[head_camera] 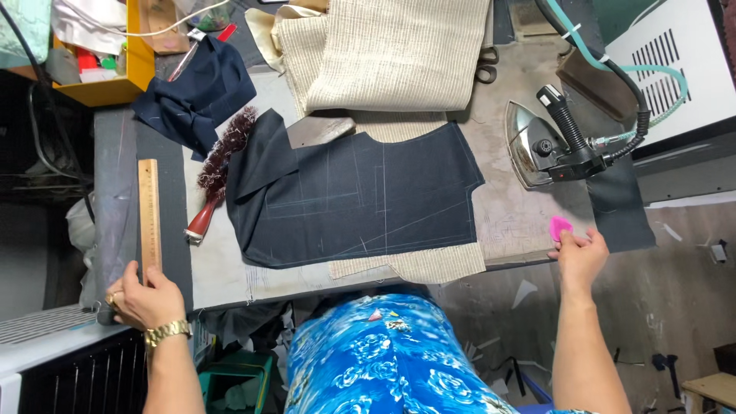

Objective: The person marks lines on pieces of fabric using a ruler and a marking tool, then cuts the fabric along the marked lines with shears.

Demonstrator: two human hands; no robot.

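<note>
My left hand (144, 295) grips the near end of a long wooden ruler (149, 218) that lies along the left side of the work table. My right hand (579, 257) pinches a small pink tailor's chalk (559, 227) at the table's right front edge. Between the hands lies a dark navy fabric piece (360, 195) marked with chalk lines, one corner folded over at the upper left. It rests on beige striped interlining (429, 264) that shows below its lower edge.
A steam iron (548, 142) with a hose sits on the right of the table. A brush with a red handle (218, 172) lies left of the navy piece. Folded beige cloth (391, 54), scissors (485, 65), more navy fabric (195, 96) and a yellow tray (115, 61) lie at the back.
</note>
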